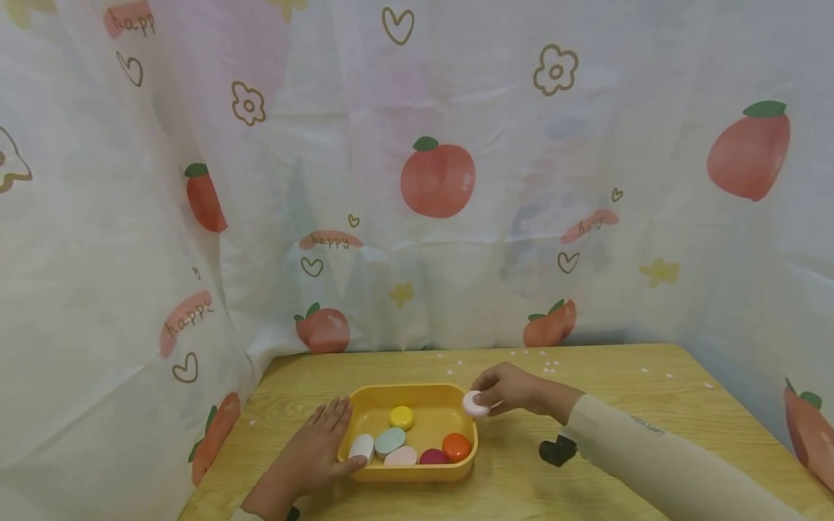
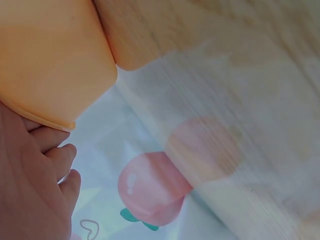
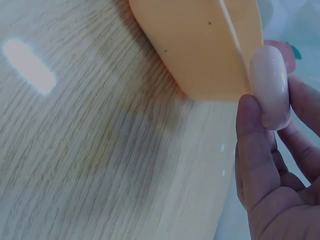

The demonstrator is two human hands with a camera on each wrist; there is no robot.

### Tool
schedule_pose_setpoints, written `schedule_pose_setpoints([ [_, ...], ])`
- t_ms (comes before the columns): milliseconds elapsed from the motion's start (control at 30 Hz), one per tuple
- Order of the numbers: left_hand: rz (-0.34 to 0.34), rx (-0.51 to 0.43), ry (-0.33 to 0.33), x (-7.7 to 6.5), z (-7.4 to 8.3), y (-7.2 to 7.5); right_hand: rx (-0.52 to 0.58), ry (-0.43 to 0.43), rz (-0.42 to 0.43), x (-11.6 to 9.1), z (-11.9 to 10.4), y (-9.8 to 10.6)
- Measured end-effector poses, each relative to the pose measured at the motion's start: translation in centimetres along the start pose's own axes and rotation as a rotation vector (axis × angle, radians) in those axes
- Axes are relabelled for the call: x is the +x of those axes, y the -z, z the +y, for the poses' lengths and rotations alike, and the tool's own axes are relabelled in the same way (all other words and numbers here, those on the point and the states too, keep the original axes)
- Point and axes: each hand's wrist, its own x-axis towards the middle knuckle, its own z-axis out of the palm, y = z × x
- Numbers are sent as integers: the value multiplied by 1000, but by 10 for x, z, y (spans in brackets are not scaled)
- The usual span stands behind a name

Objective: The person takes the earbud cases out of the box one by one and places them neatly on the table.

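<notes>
A yellow plastic tub (image 1: pixel 417 474) with rounded corners stands on the table. My left hand (image 1: pixel 314 445) rests along its left side, fingers fairly straight at the rim and thumb over the front left corner. My right hand (image 1: pixel 515 391) pinches a glossy, rounded pale pink disc (image 3: pixel 270 87) between thumb and fingers, at the tub's right rim. Inside the tub lie a yellow disc (image 1: pixel 401 417), a pale green disc (image 1: pixel 390 441), a white piece (image 1: pixel 362 449), a light pink disc (image 1: pixel 400 456), a dark magenta disc (image 1: pixel 433 456) and an orange disc (image 1: pixel 456 447).
The wood-grain table (image 1: pixel 619 434) has small white petal-like specks (image 1: pixel 550 363) towards its back edge. A white curtain (image 1: pixel 443 275) printed with fruit, hearts and flowers hangs behind and at the sides. Dark wrist straps (image 1: pixel 557 451) show below the right forearm.
</notes>
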Motion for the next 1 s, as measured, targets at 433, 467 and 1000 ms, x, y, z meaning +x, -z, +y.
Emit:
schedule_pose_setpoints([
  [433, 9, 12, -8, 0, 1, 1, -16, -16, 41, -10, 17, 16],
  [467, 8, 14, -7, 0, 1, 1, -14, -16, 43, -11, 18, 17],
  [1000, -6, 0, 3, -1, 1, 0, 2, -23, 63, -22, 37, 35],
])
